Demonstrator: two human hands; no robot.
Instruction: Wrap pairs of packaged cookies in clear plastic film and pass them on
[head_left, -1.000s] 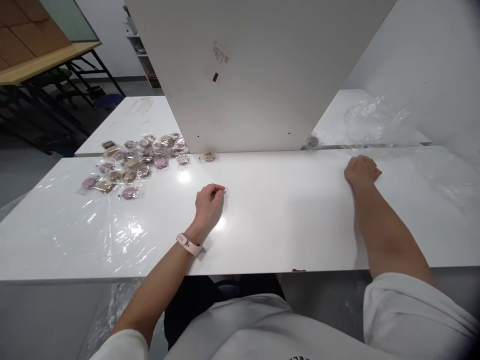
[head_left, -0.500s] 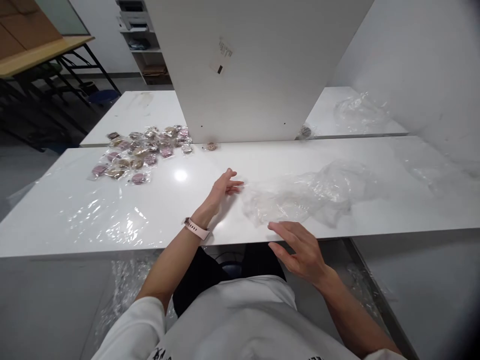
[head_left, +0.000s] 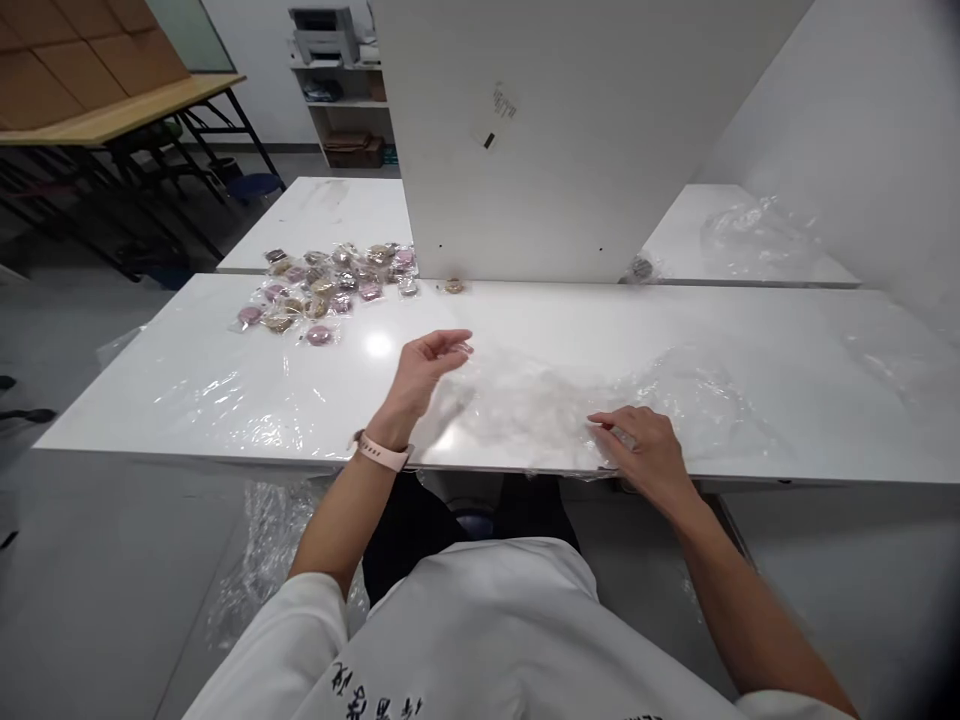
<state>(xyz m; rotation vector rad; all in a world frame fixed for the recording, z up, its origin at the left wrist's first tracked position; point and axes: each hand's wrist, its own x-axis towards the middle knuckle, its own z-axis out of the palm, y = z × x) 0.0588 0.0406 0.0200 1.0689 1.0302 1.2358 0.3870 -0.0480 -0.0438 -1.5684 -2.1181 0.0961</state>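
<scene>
A sheet of thin clear plastic film [head_left: 525, 405] lies crumpled across the white table between my hands. My left hand [head_left: 424, 375], with a pink watch band at the wrist, is at the film's left end, its fingers curled and closed on the edge. Near the table's front edge, my right hand [head_left: 641, 445] pinches the film between thumb and fingers. To its right, more of the clear plastic spreads in loose folds. Whether the film is a bag or a flat sheet, I cannot tell.
Several small wrapped pieces [head_left: 319, 290], pink, brown and tan, lie heaped at the left back of the table [head_left: 810, 400]. One wrapped piece [head_left: 454, 286] sits apart near the upright white panel [head_left: 570, 150]. Another plastic heap [head_left: 761, 235] lies behind, at the right.
My right hand has moved up onto the table and closed on the film. My left hand's fingers have drawn together at its edge. The film is spread flatter. The view has shifted left.
</scene>
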